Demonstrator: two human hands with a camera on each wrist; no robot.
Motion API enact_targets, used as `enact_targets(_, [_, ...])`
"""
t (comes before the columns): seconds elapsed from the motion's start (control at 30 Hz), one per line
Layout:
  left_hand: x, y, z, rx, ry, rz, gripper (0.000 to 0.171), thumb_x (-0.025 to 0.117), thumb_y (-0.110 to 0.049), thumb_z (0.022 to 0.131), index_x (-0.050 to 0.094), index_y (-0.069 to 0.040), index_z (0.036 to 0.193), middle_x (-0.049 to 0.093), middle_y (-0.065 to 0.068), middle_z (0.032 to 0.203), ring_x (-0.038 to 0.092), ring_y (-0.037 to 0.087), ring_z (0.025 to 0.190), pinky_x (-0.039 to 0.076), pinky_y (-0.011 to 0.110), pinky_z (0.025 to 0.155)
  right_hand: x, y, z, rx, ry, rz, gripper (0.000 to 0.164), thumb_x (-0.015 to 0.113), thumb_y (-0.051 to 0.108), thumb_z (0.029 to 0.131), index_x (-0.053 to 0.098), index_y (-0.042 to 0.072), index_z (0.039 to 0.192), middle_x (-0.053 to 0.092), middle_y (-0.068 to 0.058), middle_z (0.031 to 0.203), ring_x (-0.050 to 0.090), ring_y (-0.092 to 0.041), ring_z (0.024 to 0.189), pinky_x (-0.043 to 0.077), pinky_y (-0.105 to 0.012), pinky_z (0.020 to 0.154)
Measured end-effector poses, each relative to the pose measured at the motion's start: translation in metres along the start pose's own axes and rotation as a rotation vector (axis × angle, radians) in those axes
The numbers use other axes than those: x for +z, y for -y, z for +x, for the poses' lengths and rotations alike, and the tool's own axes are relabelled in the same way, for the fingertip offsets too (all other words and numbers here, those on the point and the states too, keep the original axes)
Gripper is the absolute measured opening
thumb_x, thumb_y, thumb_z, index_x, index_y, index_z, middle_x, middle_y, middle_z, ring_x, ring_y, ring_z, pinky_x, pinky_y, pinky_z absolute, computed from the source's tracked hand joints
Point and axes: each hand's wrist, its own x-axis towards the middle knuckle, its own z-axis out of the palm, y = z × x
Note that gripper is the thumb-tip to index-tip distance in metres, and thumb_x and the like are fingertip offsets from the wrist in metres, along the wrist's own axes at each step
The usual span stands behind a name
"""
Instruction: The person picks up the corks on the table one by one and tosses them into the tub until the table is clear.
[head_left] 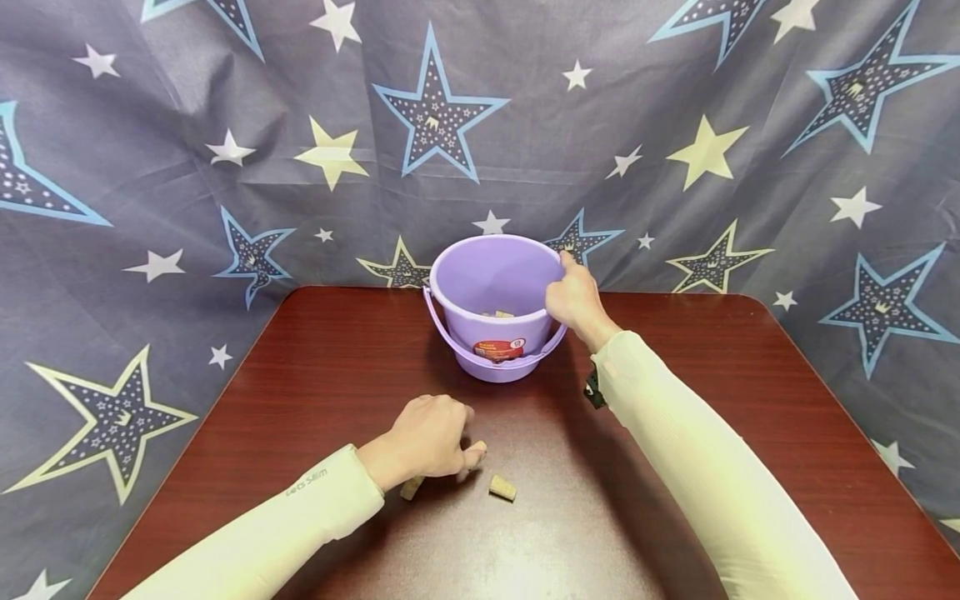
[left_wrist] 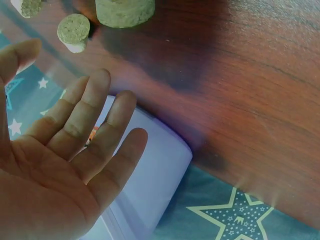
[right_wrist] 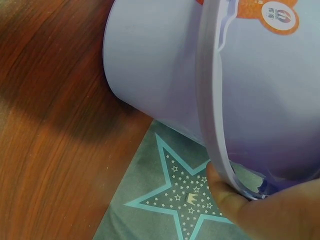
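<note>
A purple bucket (head_left: 495, 333) stands upright towards the back of the table, its handle hanging down in front. My right hand (head_left: 576, 296) grips its rim on the right side. In the right wrist view, a finger of that hand (right_wrist: 280, 210) lies beside the handle (right_wrist: 210, 75) where it joins the bucket. My left hand (head_left: 427, 437) is held over the table in front of the bucket, fingers apart and holding nothing. Close to it lie a tapered cork (head_left: 502, 488) and another cork (head_left: 412, 487) partly hidden under the wrist. The left wrist view shows several corks (left_wrist: 74, 31) beyond the fingertips.
Inside the bucket, a few cork pieces (head_left: 503, 314) show at the bottom. The dark red wooden table (head_left: 337, 350) ends against a grey cloth (head_left: 540, 108) printed with stars, which hangs behind and along the sides.
</note>
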Motion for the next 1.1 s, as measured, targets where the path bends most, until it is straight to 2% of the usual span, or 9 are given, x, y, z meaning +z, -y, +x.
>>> enact_targets(0.33, [0.007, -0.003, 0.001, -0.015, 0.022, 0.051, 0.04, 0.073, -0.044, 0.08, 0.05, -0.022, 0.057, 0.054, -0.004, 0.055, 0.063, 0.027, 0.059, 0.053, 0.043, 0.067, 0.0, 0.0, 0.001, 0.009, 0.003, 0.009, 0.073, 0.041, 0.005, 0.093, 0.023, 0.009, 0.164, 0.034, -0.015, 0.164, 0.036, -0.03, 0.148, 0.029, -0.041, 0.12])
enact_targets(0.6, [0.012, -0.005, -0.002, 0.02, 0.014, 0.042, 0.043, 0.075, -0.034, 0.078, 0.044, -0.022, 0.05, 0.044, -0.007, 0.049, 0.048, 0.017, 0.051, 0.051, 0.042, 0.061, 0.0, 0.0, 0.001, 0.005, 0.0, 0.012, 0.074, 0.041, 0.004, 0.092, 0.023, 0.009, 0.164, 0.033, -0.014, 0.164, 0.036, -0.029, 0.148, 0.029, -0.041, 0.12])
enact_targets(0.8, [0.014, -0.004, -0.003, 0.026, -0.001, 0.028, 0.048, 0.076, -0.031, 0.08, 0.043, -0.021, 0.047, 0.042, -0.008, 0.046, 0.048, 0.016, 0.049, 0.051, 0.041, 0.059, 0.001, 0.0, 0.001, -0.001, -0.007, 0.007, 0.075, 0.041, 0.004, 0.092, 0.024, 0.009, 0.164, 0.035, -0.015, 0.164, 0.037, -0.029, 0.147, 0.029, -0.04, 0.12])
enact_targets(1.1, [0.01, -0.003, -0.001, 0.027, 0.02, 0.014, 0.046, 0.078, -0.028, 0.076, 0.043, -0.025, 0.047, 0.041, -0.011, 0.046, 0.045, 0.012, 0.05, 0.051, 0.039, 0.06, 0.001, -0.001, 0.001, 0.001, -0.008, 0.002, 0.074, 0.041, 0.004, 0.092, 0.024, 0.009, 0.164, 0.034, -0.015, 0.164, 0.037, -0.029, 0.147, 0.029, -0.04, 0.12])
